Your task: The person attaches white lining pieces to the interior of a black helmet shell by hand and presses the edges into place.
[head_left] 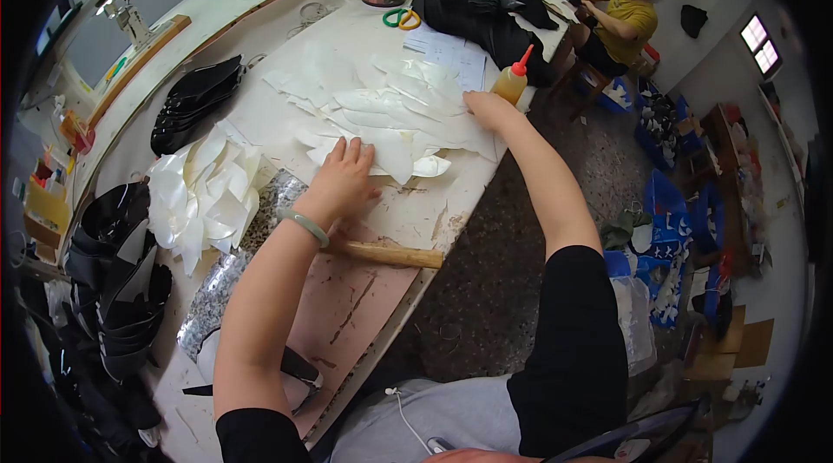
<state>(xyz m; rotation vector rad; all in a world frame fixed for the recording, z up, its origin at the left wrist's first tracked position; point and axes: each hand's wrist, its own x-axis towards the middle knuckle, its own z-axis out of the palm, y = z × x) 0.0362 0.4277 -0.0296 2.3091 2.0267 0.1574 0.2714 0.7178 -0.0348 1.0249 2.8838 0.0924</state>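
Thin glossy white sheets [382,116] stretch left-to-right, the left hand [345,175] spread at their near edge, the right hand [488,110] curled at their right end, grip unclear.

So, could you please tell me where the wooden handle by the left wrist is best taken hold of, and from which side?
Probably around the outer part of the wooden handle, coming from the right, over the table's edge: that end lies bare near the edge, while the other runs out of sight behind the left wrist.
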